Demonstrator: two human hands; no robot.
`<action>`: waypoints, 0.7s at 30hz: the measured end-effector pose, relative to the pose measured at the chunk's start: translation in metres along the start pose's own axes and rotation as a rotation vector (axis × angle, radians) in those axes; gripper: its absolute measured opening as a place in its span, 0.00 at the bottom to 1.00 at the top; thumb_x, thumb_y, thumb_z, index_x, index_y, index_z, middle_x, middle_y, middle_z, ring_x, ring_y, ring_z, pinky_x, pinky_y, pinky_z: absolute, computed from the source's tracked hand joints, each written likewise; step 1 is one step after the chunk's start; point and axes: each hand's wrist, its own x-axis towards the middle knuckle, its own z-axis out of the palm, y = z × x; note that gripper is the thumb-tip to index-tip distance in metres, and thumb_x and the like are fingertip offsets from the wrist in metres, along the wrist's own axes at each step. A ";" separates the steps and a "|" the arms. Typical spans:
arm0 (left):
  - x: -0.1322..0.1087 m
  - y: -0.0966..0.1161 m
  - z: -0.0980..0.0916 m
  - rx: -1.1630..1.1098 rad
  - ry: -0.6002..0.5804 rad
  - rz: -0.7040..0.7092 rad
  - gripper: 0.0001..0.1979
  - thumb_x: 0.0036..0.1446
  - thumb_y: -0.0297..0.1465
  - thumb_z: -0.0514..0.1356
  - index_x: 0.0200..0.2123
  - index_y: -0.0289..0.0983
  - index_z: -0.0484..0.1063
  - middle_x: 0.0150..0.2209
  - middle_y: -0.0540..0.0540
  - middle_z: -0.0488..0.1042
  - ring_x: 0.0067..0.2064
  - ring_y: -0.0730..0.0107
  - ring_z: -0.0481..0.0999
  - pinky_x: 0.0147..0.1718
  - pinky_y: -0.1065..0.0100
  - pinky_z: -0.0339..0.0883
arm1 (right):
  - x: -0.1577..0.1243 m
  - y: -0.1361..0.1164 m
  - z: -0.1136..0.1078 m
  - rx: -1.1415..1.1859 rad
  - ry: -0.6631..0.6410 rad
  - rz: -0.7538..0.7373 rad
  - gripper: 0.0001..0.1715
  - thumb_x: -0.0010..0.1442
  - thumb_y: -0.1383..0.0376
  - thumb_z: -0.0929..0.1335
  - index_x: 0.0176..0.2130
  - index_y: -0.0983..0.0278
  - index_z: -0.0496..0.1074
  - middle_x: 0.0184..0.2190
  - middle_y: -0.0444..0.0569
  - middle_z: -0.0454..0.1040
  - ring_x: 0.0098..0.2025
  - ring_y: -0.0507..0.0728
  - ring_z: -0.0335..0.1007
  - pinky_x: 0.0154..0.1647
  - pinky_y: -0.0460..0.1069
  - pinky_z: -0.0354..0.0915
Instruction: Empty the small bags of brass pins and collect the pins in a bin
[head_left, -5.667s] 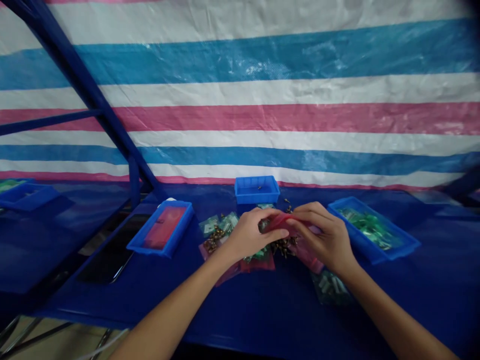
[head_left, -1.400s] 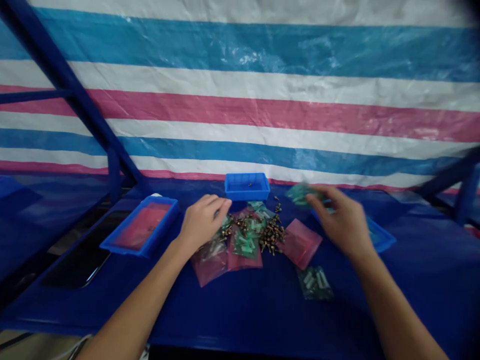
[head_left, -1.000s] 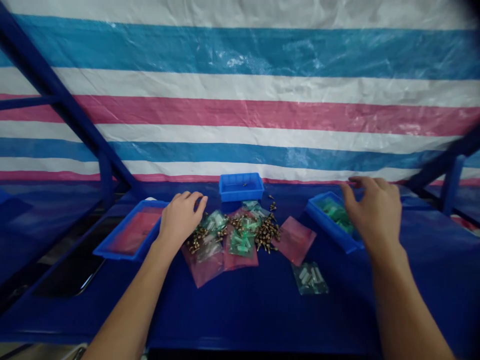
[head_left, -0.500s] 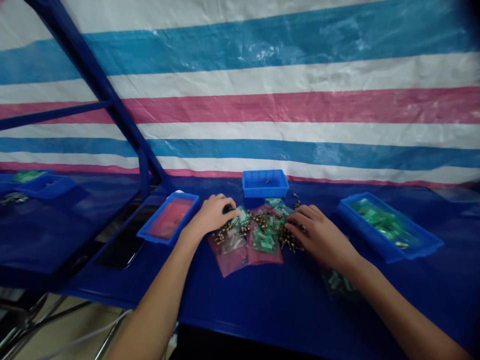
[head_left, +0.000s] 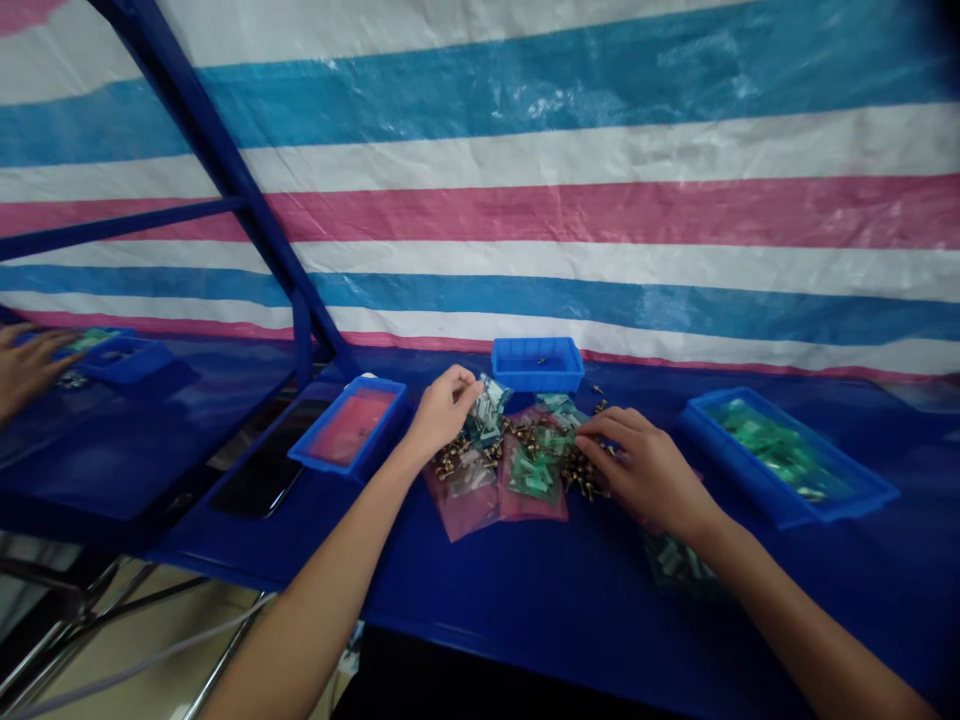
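I had the left hand (head_left: pixel 444 408) raised just over the heap, its fingers (head_left: pixel 465 378) bunched together against the top of a clear packet of green parts (head_left: pixel 487 410); I could not tell whether they were clamped on it; the packet stood tilted on the near side of the blue bin.

The right hand (head_left: pixel 645 470) lay low with its fingers (head_left: pixel 601 425) slightly apart, their tips on the brass screws (head_left: pixel 581 472); these were scattered over and between two pink bags (head_left: pixel 529 485), and more lay beneath the left hand.

A small blue bin (head_left: pixel 538 350) sat just behind the heap with a screw or two inside; a blue tray (head_left: pixel 379 400) lined with pink stood left of the left hand; a long blue tray (head_left: pixel 757 490) of green packets sat to the right, well beside the right hand; another clear packet (head_left: pixel 679 565) lay under the right wrist.

All of this rested on a blue table cover (head_left: pixel 525 620), with a striped tarp (head_left: pixel 570 210) hanging behind; off to the far left, another person's hand (head_left: pixel 26 370) reached near a further blue tray (head_left: pixel 127 360).
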 end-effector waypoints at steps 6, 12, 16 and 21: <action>-0.019 0.032 0.023 -0.027 -0.113 0.056 0.09 0.65 0.39 0.52 0.36 0.40 0.60 0.21 0.57 0.61 0.20 0.78 0.62 0.23 0.75 0.54 | 0.000 -0.011 0.009 0.480 -0.035 0.331 0.21 0.63 0.51 0.65 0.51 0.59 0.68 0.31 0.45 0.75 0.29 0.55 0.71 0.28 0.48 0.64; -0.042 0.059 0.039 0.183 -0.269 0.237 0.07 0.67 0.36 0.50 0.39 0.40 0.65 0.26 0.55 0.68 0.25 0.75 0.67 0.28 0.73 0.55 | -0.003 -0.032 0.015 0.566 -0.130 0.281 0.17 0.63 0.53 0.65 0.33 0.63 0.70 0.24 0.44 0.71 0.26 0.51 0.64 0.25 0.46 0.58; -0.044 0.061 0.037 0.024 -0.316 0.191 0.13 0.64 0.41 0.55 0.46 0.39 0.65 0.26 0.54 0.70 0.25 0.75 0.66 0.26 0.74 0.55 | -0.003 -0.034 0.009 0.699 -0.080 0.312 0.16 0.64 0.54 0.65 0.34 0.64 0.71 0.23 0.43 0.70 0.24 0.50 0.61 0.24 0.45 0.57; -0.043 0.064 0.038 -0.018 -0.378 0.160 0.17 0.63 0.43 0.54 0.36 0.35 0.72 0.28 0.49 0.72 0.28 0.72 0.67 0.26 0.73 0.57 | 0.001 -0.033 0.006 0.820 -0.050 0.307 0.16 0.63 0.53 0.66 0.40 0.63 0.69 0.27 0.44 0.73 0.27 0.52 0.68 0.27 0.45 0.63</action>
